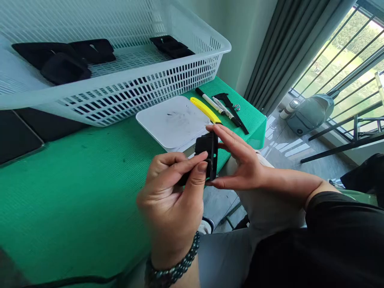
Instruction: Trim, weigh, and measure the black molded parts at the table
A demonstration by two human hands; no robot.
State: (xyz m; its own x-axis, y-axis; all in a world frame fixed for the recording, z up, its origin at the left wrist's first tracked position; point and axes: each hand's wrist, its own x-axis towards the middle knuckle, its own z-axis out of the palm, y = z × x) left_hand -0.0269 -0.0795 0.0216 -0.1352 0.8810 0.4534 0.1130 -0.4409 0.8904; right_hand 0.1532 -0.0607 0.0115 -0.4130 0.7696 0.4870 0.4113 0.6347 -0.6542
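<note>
In the head view, the left hand is pinching a black part, thumb and fingers nearly meeting. The right hand is gripping its far edges, fingers spread. From the part, a white plate is lying on the tabletop toward 10 o'clock, calipers toward 1 o'clock.

Black blocky piece with a thin flat side, roughly upright between the fingers.
</note>
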